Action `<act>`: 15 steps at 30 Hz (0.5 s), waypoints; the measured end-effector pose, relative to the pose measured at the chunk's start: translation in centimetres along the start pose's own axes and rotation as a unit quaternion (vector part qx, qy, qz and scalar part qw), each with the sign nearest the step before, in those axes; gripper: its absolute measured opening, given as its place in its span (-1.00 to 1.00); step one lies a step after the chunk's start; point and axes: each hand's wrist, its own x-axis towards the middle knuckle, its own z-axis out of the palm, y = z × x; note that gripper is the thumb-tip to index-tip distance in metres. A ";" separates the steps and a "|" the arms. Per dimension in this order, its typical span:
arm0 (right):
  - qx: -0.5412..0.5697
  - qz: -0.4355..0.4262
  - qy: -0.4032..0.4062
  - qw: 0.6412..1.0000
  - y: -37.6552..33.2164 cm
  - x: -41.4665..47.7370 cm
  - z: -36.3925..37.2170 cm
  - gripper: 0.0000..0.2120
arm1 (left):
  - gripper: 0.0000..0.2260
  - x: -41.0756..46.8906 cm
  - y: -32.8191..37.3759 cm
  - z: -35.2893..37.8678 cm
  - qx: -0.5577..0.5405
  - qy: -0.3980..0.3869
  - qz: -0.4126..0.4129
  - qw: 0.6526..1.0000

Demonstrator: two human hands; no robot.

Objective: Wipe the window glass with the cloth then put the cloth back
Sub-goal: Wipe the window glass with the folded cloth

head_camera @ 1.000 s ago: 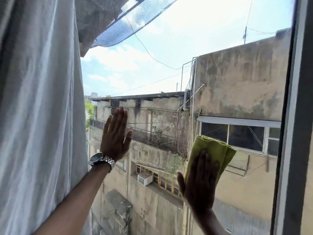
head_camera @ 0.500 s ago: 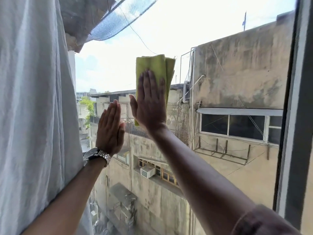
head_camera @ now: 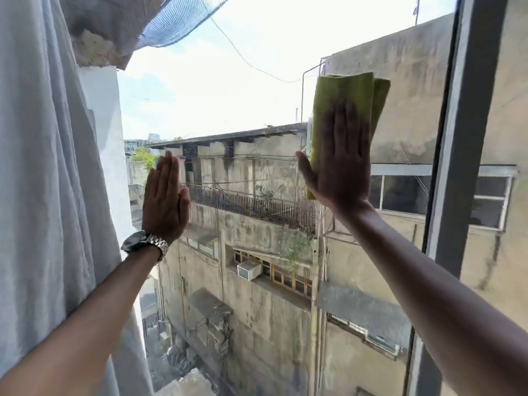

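White curtain (head_camera: 43,167) hangs at L edge. L hand (head_camera: 165,204), watch (head_camera: 145,242) on wrist, lies flat on window glass (head_camera: 228,95), fingers straight. R hand (head_camera: 340,164), also flat, presses folded green cloth (head_camera: 351,92) to glass upper right, near dark frame (head_camera: 463,138); weathered bldgs beyond

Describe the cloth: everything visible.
The cloth is yellow-green, soft-looking fabric, folded into an upright oblong with a second layer showing at its right edge. It lies flat against the glass, high on the pane, left of the frame. The right hand presses on its lower part, fingers straight; its top stands clear above them.
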 end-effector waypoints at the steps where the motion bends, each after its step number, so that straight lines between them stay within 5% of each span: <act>1: -0.002 0.011 -0.009 1.000 0.0 -0.8 -0.1 -0.17 | -0.46 -0.1 0.8 0.0 -0.007 -0.003 -0.012 1.000; 6: 0.007 0.039 -0.027 0.999 -2.1 -5.1 0.2 -0.11 | -0.45 -2.5 5.1 1.4 -0.041 -0.011 -0.066 0.997; 15: -0.004 -0.007 -0.069 0.998 -7.6 -20.9 1.1 -0.15 | -0.48 -4.0 3.7 2.7 -0.047 0.015 -0.039 0.998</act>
